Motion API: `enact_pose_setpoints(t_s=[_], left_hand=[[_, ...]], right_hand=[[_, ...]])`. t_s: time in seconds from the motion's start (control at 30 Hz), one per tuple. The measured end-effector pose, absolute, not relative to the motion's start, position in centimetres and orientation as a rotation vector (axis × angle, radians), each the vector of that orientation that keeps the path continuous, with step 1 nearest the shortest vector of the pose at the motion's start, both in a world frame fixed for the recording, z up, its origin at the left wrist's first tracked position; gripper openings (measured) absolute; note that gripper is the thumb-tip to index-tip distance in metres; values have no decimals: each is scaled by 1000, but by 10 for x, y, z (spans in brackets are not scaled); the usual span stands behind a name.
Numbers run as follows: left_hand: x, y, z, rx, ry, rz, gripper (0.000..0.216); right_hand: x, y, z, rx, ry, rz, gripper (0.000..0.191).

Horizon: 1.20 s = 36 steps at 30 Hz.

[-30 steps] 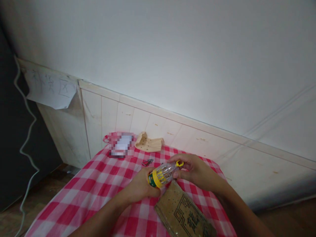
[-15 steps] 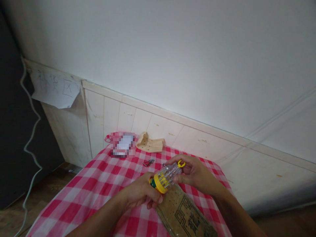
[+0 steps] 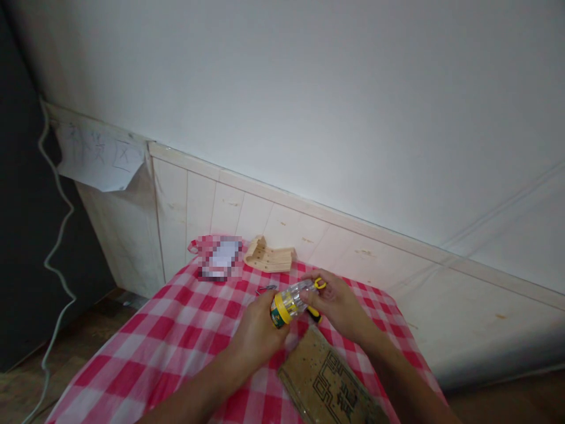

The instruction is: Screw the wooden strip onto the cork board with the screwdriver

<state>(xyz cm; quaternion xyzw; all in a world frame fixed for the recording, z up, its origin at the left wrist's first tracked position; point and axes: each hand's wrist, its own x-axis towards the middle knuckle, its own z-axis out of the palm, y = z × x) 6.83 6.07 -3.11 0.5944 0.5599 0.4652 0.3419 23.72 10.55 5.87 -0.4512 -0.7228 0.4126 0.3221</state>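
Note:
Both hands hold a small screwdriver-bit set (image 3: 291,301) with a clear plastic case, a yellow band and a yellow top loop. My left hand (image 3: 258,333) is closed round its green and yellow base end. My right hand (image 3: 338,303) is closed on the clear top end near the loop, and a black and yellow handle shows under its fingers. The set is lifted a little above the red and white checked tablecloth (image 3: 176,341). A brown patterned board (image 3: 329,386) lies on the cloth just below my hands.
At the table's far edge lie pale wooden pieces (image 3: 270,257) and a blurred red and white object (image 3: 217,258). A few dark screws (image 3: 265,288) rest on the cloth. A white panelled wall stands behind; a paper sheet (image 3: 100,158) and a white cable (image 3: 55,247) hang at left.
Both hands have drawn closer together on the bit set and shifted slightly up the table. The black and yellow handle now shows under my right hand.

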Motion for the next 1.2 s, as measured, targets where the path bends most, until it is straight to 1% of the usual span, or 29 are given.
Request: enact_pose_setpoints(t_s=[0.13,0.23,0.3,0.33,0.4,0.43,0.47,0.57,0.7,0.8,0.87,0.97,1.03,1.2], left_hand=[[61,63,-42,1738,1564,1236,48],[59,66,-41,1687,1454,1194,45],[59,68,-37,1559,1343,1153,37],[60,69,-35,1488,1273,1132,34],[60,71,-31,1370,1115,1084,32],[60,72,-30,1337,1043,1064,33],[61,72,-29,1325,1000,1055,34],[63,71,-35,1397,1136,1147,37],[65,71,-45,1525,1435,1329,41],[62,72,-44,1493,1351,1281,41],[61,72,-39,1403,1207,1193,40],[62,73,-34,1286,1030,1111,41],[66,72,-34,1254,1030,1141,41],[75,69,-42,1249,1191,1262,40]], right_hand=[[225,104,45,-1488,-1780,1052,33],[227,102,47,-1573,-1923,929,36],[233,101,55,-1445,-2028,813,34],[237,101,60,-1340,-2069,832,36],[244,102,70,-1131,-2133,987,43],[246,103,73,-1065,-2152,1058,43],[247,103,74,-1049,-2163,1088,39],[240,102,68,-1243,-2106,967,24],[225,99,53,-1530,-1932,821,32],[224,99,54,-1532,-1993,711,32],[228,100,60,-1412,-2062,789,29],[231,99,64,-1236,-2038,1041,33],[230,98,61,-1233,-1958,1116,32],[220,92,45,-1284,-1778,1160,34]])
